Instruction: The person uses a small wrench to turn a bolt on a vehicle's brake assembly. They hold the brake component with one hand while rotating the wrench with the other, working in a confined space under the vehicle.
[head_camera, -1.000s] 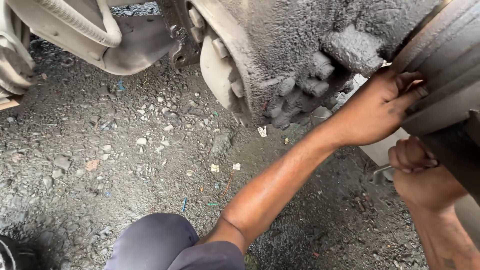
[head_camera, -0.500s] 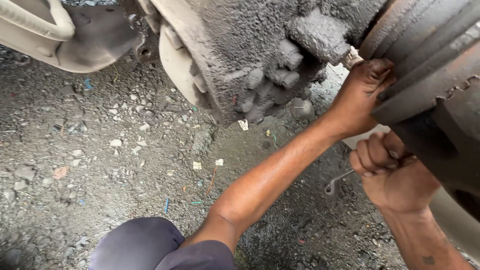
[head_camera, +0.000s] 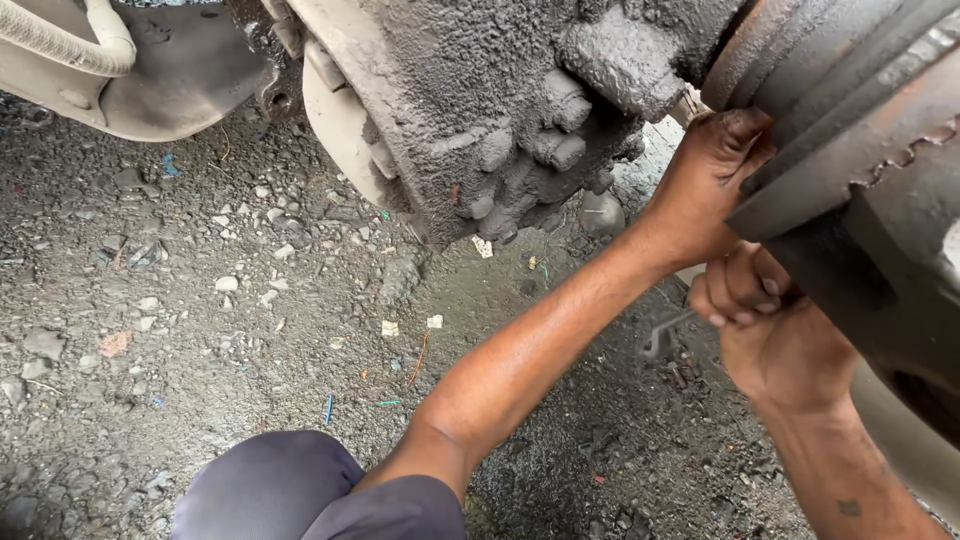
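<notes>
The view has shifted slightly left since the earlier frame. Left hand (head_camera: 715, 185) grips the rusty drum edge (head_camera: 800, 120). Right hand (head_camera: 770, 330) is curled shut around a wrench (head_camera: 665, 332).

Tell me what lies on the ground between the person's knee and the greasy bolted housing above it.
In the head view, only gravel ground lies between knee and housing: loose stones and small scraps.

Change from the earlier views: the left hand (head_camera: 712, 190) has slid along the rim of the rusty drum (head_camera: 850, 130), fingertips now tucked under its edge. The right hand (head_camera: 765, 325) has risen from below and closed into a fist beside the left wrist, over the wrench (head_camera: 665, 332).
</notes>
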